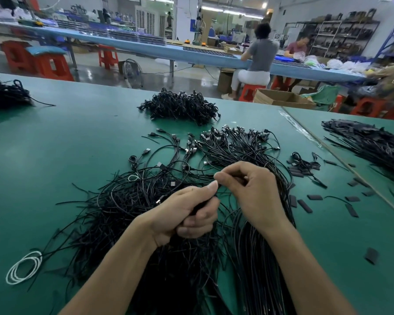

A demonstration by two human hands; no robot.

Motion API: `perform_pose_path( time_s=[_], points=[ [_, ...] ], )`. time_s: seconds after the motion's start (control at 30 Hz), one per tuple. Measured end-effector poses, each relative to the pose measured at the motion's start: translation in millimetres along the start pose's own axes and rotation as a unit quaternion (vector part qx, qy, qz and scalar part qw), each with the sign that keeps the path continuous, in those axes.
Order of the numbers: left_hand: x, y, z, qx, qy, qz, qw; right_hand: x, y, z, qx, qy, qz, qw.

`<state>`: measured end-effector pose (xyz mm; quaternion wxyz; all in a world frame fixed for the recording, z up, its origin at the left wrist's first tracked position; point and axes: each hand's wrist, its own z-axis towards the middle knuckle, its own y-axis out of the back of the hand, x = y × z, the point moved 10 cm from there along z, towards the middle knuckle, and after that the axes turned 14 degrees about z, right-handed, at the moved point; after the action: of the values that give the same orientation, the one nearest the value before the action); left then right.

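Heaped loose black cables (pixel 180 280) underlie our left hand (pixel 187 214), clenching one thin black cable (pixel 199 205), and right hand (pixel 253 189), pinching its end; snagged neighbours may lift.

Green tabletop (pixel 77 155), matte surface.
- Centre to 6 o'clock: loose black cables (pixel 232 151) in a spread tangle, connector ends fanned toward 12 o'clock.
- 12 o'clock: heap of bundled cables (pixel 180 108), apart from the tangle.
- 10 o'clock: another dark cable pile (pixel 5 94), cut off by the frame edge.
- 8 o'clock: white coil (pixel 24 267) at the tangle's fringe.
- 3 o'clock: short black sleeve pieces (pixel 304 204) scattered flat.
- 4 o'clock: one lone piece (pixel 371 255).
- 2 o'clock: a seam, then the adjoining tabletop (pixel 328 119), which carries long black strips (pixel 369 144).
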<state>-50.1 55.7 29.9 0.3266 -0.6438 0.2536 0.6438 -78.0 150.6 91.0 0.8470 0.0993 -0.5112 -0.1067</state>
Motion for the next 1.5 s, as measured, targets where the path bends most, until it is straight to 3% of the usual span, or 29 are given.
perform_pose_path(
  time_s=[0.1, 0.17, 0.23, 0.3, 0.37, 0.43, 0.53, 0.63, 0.77, 0.83, 0.93, 1.03, 1.13, 1.3, 1.43, 1.5],
  points=[
    [-24.4, 2.8, 4.0, -0.008, -0.075, -0.152, 0.985, -6.1, -10.3, -5.5, -0.007, 0.004, 0.003, 1.000],
    [-31.0, 20.2, 6.5, -0.093, -0.104, -0.238, 0.961, -16.3, -23.5, -10.5, 0.027, -0.019, -0.018, 0.999],
    [-29.1, 41.6, 5.1, -0.198, -0.129, -0.251, 0.939, -25.6, -41.7, -18.2, 0.092, -0.052, -0.045, 0.993],
    [-27.8, 50.6, 4.7, -0.258, -0.149, -0.175, 0.938, -30.5, -56.7, -26.6, 0.164, -0.067, -0.086, 0.980],
    [-27.6, 56.2, 1.0, -0.322, -0.150, -0.009, 0.935, -30.6, -65.2, -35.1, 0.218, -0.070, -0.124, 0.965],
    [-30.5, 59.4, -5.7, -0.377, -0.130, 0.188, 0.898, -31.1, -66.0, -41.2, 0.243, -0.080, -0.133, 0.957],
    [-22.5, 53.2, 0.2, -0.344, -0.061, 0.368, 0.862, -22.6, -53.5, -40.6, 0.225, -0.070, -0.140, 0.962],
    [-8.0, 48.6, 6.1, -0.294, 0.023, 0.458, 0.839, -12.7, -35.1, -33.7, 0.187, -0.046, -0.144, 0.971],
    [13.8, 35.0, 6.5, -0.187, 0.080, 0.338, 0.919, -3.9, -9.8, -25.1, 0.130, -0.028, -0.091, 0.987],
    [20.5, 29.5, 2.6, -0.142, 0.098, 0.287, 0.942, -0.3, -1.9, -20.8, 0.109, -0.019, -0.048, 0.993],
    [22.4, 16.0, -1.4, -0.058, 0.096, 0.190, 0.975, -0.3, -6.2, -18.3, 0.117, -0.046, 0.100, 0.987],
    [16.6, 2.7, -7.0, 0.005, 0.076, 0.036, 0.996, -3.7, -21.5, -24.5, 0.165, -0.083, 0.235, 0.954],
    [12.3, 0.4, -8.0, 0.031, 0.055, 0.000, 0.998, -8.8, -27.7, -28.7, 0.182, -0.104, 0.253, 0.944],
    [19.0, 18.2, -5.1, -0.078, 0.072, 0.054, 0.993, -11.8, -26.3, -26.1, 0.156, -0.081, 0.169, 0.970],
    [9.8, 39.7, -1.9, -0.225, 0.036, 0.208, 0.951, -9.9, -19.4, -22.1, 0.113, -0.048, 0.051, 0.991],
    [7.6, 45.4, -3.5, -0.264, 0.032, 0.207, 0.941, -4.8, -20.4, -21.3, 0.108, -0.027, 0.026, 0.993]
  ],
)
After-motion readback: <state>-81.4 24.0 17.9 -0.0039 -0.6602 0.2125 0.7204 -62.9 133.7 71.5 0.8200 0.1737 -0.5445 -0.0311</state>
